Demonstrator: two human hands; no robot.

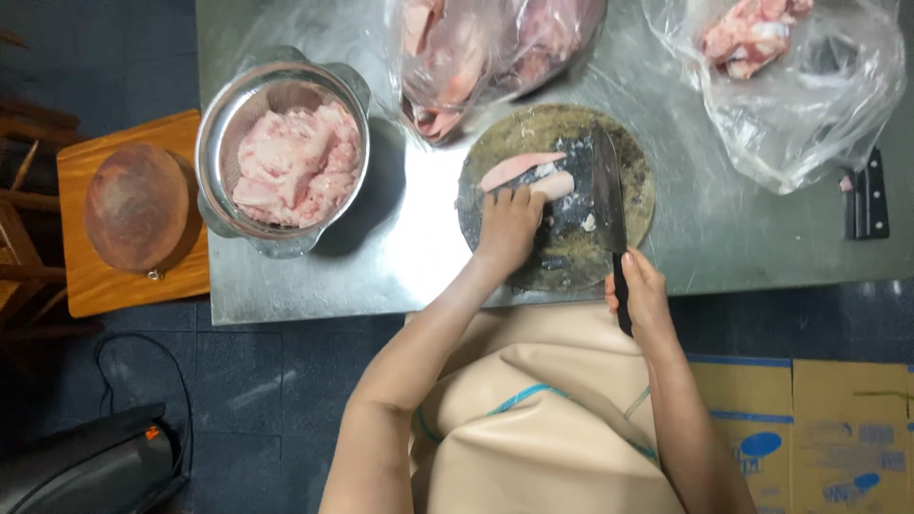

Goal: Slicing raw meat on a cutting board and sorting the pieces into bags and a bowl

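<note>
A round, dark, worn chopping board [633, 195] lies on the steel table [419, 247]. A pale pink strip of raw meat [519, 171] rests on its far left part. My left hand [507, 227] presses its fingertips on the meat's near edge. My right hand [640, 290] grips the black handle of a cleaver [606, 181], whose broad blade lies across the board just right of the meat. I wear a beige apron [533, 419].
A steel pot with a strainer full of cut raw meat [295, 162] stands at the left. Two clear bags of meat [486, 52] [781, 67] lie at the back. A second knife [866, 195] lies far right. A wooden stool holds a brown round lid [136, 205]. Cardboard boxes [809, 419] sit on the floor.
</note>
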